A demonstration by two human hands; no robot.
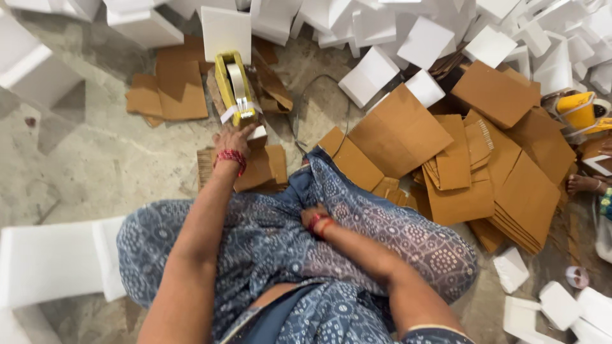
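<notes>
I sit cross-legged on the floor in blue patterned cloth. My left hand [234, 138] reaches forward and grips the base of a yellow tape dispenser [234, 88] that stands on the floor on brown cardboard pieces [258, 167]. A small white block [257, 133] lies right beside that hand. My right hand [313, 217] is tucked into the folds of cloth between my knees, fingers hidden, so what it holds cannot be seen. Both wrists wear red bangles.
A heap of brown cardboard sheets [459, 159] lies to the right. White foam blocks [395, 32] pile up along the back, and more white foam [51, 261] lies at my left. Another person's foot [583, 184] and a second yellow dispenser [579, 109] show at the right edge.
</notes>
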